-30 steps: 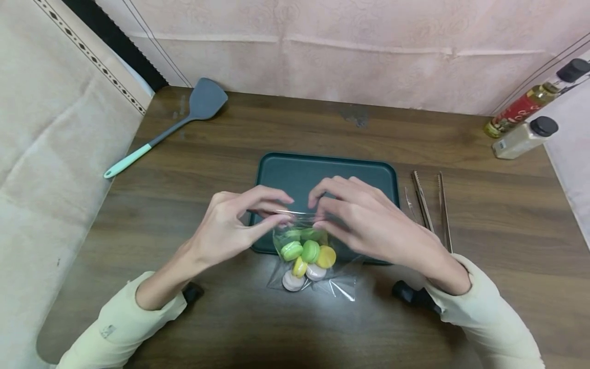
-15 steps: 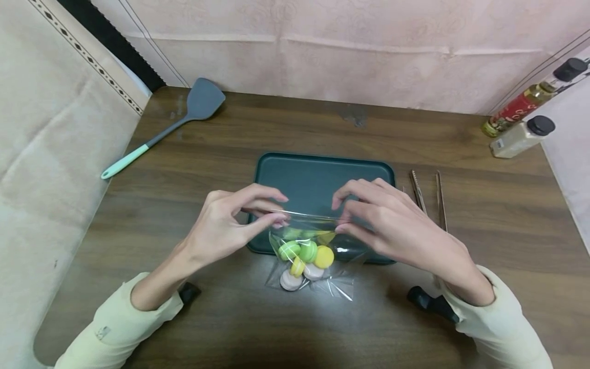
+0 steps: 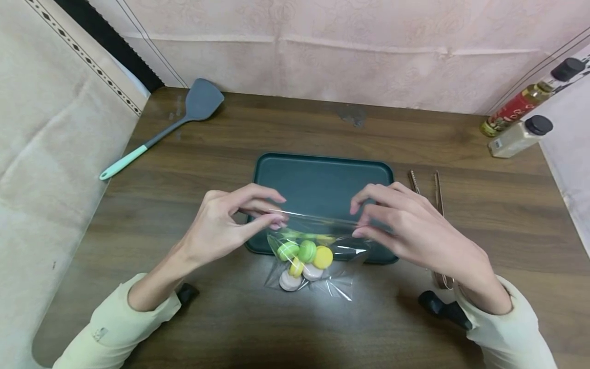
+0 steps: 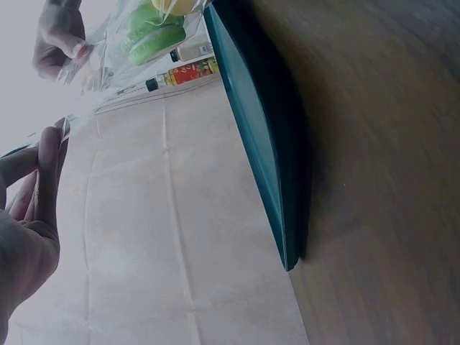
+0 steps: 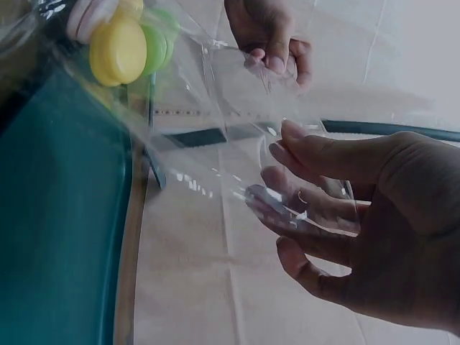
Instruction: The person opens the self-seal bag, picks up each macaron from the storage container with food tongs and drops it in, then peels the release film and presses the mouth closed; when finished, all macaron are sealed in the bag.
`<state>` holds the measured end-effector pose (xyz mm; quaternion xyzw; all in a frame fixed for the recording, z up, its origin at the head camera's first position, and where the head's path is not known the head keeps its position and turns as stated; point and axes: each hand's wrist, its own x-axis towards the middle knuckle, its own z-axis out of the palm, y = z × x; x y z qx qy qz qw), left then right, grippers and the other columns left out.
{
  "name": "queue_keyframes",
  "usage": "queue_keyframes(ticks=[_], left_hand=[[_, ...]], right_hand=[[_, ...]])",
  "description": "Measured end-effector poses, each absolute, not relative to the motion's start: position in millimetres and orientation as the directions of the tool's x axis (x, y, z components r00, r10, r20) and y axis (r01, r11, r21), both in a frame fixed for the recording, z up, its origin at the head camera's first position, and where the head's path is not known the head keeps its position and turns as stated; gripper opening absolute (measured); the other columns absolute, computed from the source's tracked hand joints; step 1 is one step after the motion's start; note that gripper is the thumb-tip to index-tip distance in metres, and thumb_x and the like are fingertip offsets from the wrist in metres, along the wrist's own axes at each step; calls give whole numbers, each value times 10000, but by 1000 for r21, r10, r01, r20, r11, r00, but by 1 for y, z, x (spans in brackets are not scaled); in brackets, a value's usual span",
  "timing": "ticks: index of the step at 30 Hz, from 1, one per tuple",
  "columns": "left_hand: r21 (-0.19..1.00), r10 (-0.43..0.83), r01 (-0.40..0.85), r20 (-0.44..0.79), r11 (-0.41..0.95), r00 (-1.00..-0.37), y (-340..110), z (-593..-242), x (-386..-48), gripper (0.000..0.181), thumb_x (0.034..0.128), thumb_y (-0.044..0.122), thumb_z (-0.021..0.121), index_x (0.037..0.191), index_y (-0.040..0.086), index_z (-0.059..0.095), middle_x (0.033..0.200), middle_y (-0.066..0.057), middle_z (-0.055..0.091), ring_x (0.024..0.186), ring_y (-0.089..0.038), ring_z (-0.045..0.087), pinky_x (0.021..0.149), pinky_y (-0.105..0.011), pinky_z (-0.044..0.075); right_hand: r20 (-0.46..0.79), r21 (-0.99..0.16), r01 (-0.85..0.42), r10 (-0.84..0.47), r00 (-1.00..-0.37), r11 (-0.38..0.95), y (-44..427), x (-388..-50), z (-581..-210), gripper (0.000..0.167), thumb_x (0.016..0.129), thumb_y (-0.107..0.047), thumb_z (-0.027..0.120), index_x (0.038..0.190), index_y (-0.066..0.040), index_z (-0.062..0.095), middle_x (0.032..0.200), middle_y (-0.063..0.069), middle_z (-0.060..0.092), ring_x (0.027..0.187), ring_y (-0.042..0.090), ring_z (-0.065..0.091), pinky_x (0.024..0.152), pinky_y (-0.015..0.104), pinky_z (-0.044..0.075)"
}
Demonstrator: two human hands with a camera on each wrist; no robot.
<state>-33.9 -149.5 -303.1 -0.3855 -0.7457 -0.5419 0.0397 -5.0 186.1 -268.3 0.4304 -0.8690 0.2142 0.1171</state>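
Note:
A clear plastic bag [image 3: 341, 289] holds several macarons: green [image 3: 307, 251], yellow [image 3: 322, 257] and whitish [image 3: 289, 281]. Its lower end lies over the front edge of the dark green tray [image 3: 318, 179] and onto the table. My left hand [image 3: 221, 223] pinches the left corner of the bag's upper edge between thumb and fingers. At the other corner, my right hand [image 3: 405, 220] pinches the film, so the edge stretches straight between both hands. In the right wrist view, the fingers of my right hand [image 5: 402, 215] show partly through the film.
Metal tongs [image 3: 439, 192] lie right of the tray, partly hidden under my right forearm. A grey spatula [image 3: 203, 100] with a mint handle rests at the back left. An oil bottle [image 3: 516, 107] and a black-capped jar [image 3: 516, 139] are at the back right.
My right hand has moved right, away from the left, drawing the bag's upper edge out wider. The left hand has stayed nearly in place, and the macarons have hardly moved.

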Motion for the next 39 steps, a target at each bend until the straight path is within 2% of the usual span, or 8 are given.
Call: queue_keyframes(ticks=[8, 17, 19, 22, 25, 30, 33, 39], left_hand=[[790, 533, 600, 454, 130, -714, -151, -302, -34, 360, 895, -151, 810, 1181, 61, 757, 967, -27, 855, 858, -63, 818, 450, -194, 237], [824, 554, 557, 416, 106, -721, -153, -301, -32, 345, 915, -154, 786, 1188, 53, 753, 976, -33, 855, 861, -81, 821, 466, -186, 302], [832, 557, 548, 413, 92, -721, -154, -299, -31, 336, 918, -158, 781, 1184, 45, 753, 977, -43, 854, 862, -91, 823, 491, -163, 396], [837, 561, 544, 428, 48, -708, -156, -293, -27, 340, 908, -180, 779, 1175, 29, 755, 974, -69, 852, 869, -105, 827, 568, -170, 530], [839, 569, 544, 451, -8, -688, -159, -282, -21, 365, 881, -223, 771, 1162, 10, 754, 969, -95, 849, 873, -115, 829, 647, -244, 625], [860, 578, 502, 455, -89, -677, -168, -269, -11, 385, 855, -281, 740, 1133, -14, 743, 964, -126, 844, 852, -148, 833, 691, -326, 659], [848, 566, 512, 491, -137, -662, -177, -267, -6, 309, 900, -230, 746, 1138, -33, 742, 975, -139, 842, 860, -156, 835, 721, -315, 660], [810, 527, 516, 579, -280, -622, -212, -268, 3, 280, 896, -251, 739, 1166, -189, 691, 1035, -245, 819, 919, -239, 840, 805, -324, 661]], right_hand=[[386, -267, -791, -691, -612, 551, 206, -2, -270, 532, 1141, -525, 451, 897, -175, 768, 1097, -69, 709, 836, 70, 623, 812, 239, 401], [363, -288, -778, -688, -628, 558, 221, 5, -271, 492, 1157, -511, 441, 907, -224, 752, 1012, -138, 718, 785, 7, 621, 683, 184, 486], [368, -300, -784, -693, -620, 543, 222, 6, -270, 466, 1162, -496, 448, 917, -227, 738, 997, -145, 713, 775, -9, 622, 660, 173, 492], [392, -341, -809, -711, -585, 478, 223, 9, -268, 400, 1165, -448, 477, 947, -216, 719, 987, -129, 709, 778, -13, 630, 660, 169, 500], [413, -414, -829, -734, -539, 376, 225, 12, -261, 323, 1167, -376, 512, 977, -194, 699, 1003, -104, 706, 807, -26, 636, 696, 145, 504], [407, -540, -812, -776, -482, 222, 225, 12, -255, 235, 1176, -259, 518, 1046, -157, 685, 1061, -62, 708, 866, -31, 654, 769, 125, 525], [396, -614, -780, -807, -438, 122, 219, 8, -255, 189, 1175, -187, 524, 1074, -146, 678, 1088, -35, 713, 912, 6, 678, 809, 148, 548], [388, -729, -680, -864, -321, -75, 187, -10, -256, 131, 1165, -110, 532, 1094, -110, 642, 1112, 14, 728, 1000, 95, 724, 888, 230, 592]])
